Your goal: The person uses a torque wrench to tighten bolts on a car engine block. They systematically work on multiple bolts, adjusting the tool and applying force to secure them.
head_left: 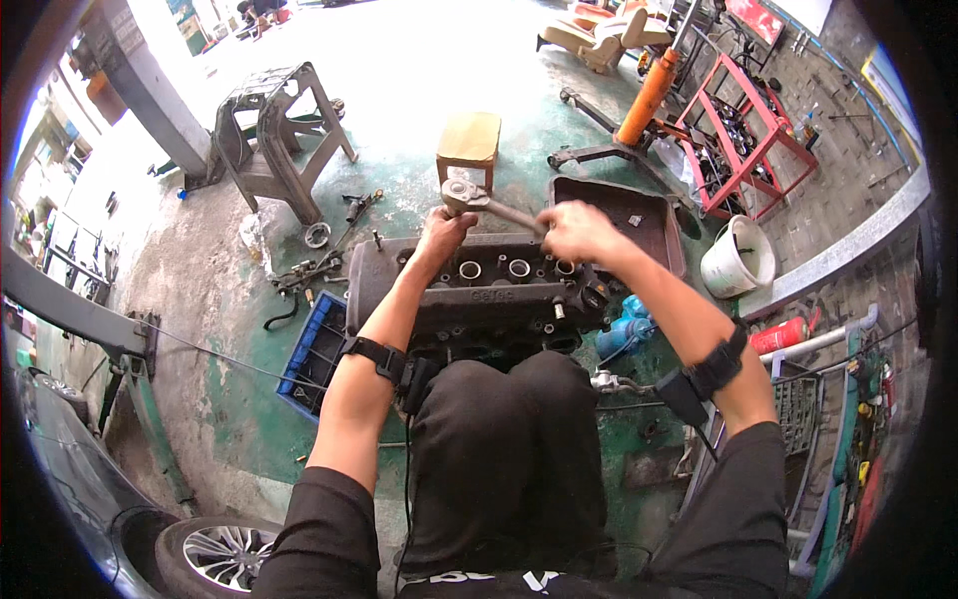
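Note:
A ratchet wrench [465,194] is held above the far edge of an engine [429,317] with a dark valve cover. My left hand [442,238] is closed just under the ratchet's round head, around what looks like its extension; the lower end is hidden by the hand. Around the handle's right end, my right hand [581,234] is wrapped in a fist. Several round plug wells run along the middle of the cover, and a dark cap [595,294] sits at its right end.
A blue crate [311,344] stands left of the engine, and a brown tray [659,225] lies beyond its right end. Farther out are a wooden stool [469,138], a grey plastic stool [284,140], a white bucket [736,262], an orange hoist [649,95] and a red rack [743,140].

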The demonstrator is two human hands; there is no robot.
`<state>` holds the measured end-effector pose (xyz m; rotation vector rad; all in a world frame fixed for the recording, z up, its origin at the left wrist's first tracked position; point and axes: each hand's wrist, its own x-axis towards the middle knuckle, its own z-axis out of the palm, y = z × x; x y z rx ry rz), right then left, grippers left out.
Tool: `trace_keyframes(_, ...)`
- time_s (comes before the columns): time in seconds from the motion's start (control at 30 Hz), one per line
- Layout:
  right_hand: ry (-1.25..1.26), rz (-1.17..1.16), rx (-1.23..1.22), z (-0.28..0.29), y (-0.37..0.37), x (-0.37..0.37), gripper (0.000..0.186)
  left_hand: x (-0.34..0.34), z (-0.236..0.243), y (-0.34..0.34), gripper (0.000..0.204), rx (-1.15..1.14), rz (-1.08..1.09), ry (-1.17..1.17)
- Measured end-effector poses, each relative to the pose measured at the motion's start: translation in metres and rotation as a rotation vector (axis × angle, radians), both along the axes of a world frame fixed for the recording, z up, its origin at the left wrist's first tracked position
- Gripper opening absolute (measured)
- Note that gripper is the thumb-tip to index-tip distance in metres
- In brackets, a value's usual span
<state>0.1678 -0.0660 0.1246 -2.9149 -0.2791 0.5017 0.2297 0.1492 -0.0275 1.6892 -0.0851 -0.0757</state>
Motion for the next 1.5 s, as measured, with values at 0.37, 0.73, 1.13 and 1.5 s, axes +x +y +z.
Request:
trace_keyframes(0.37, 0.002, -0.038, -0.016, 0.018, 0.005, 0.007, 0.038, -0.004, 0.002, 0.004, 0.019, 0.013, 0.046, 0.020)
trace_keyframes(0.73, -0.075, -0.001, -0.072, 0.002, -0.009, 0.031, 0.037, -0.002, -0.005, 0.012, 0.016, 0.011, -0.107, 0.052)
trace_keyframes(1.13, -0.235, -0.017, -0.067, 0.004, -0.007, 0.035, 0.029, -0.001, -0.013, 0.012, 0.021, -0.073, 0.010, 0.092)
trace_keyframes(1.5, 0.055, 0.151, -0.040, 0.029, 0.001, 0.020, 0.040, -0.009, -0.006, 0.015, 0.012, -0.349, -0.021, 0.090)
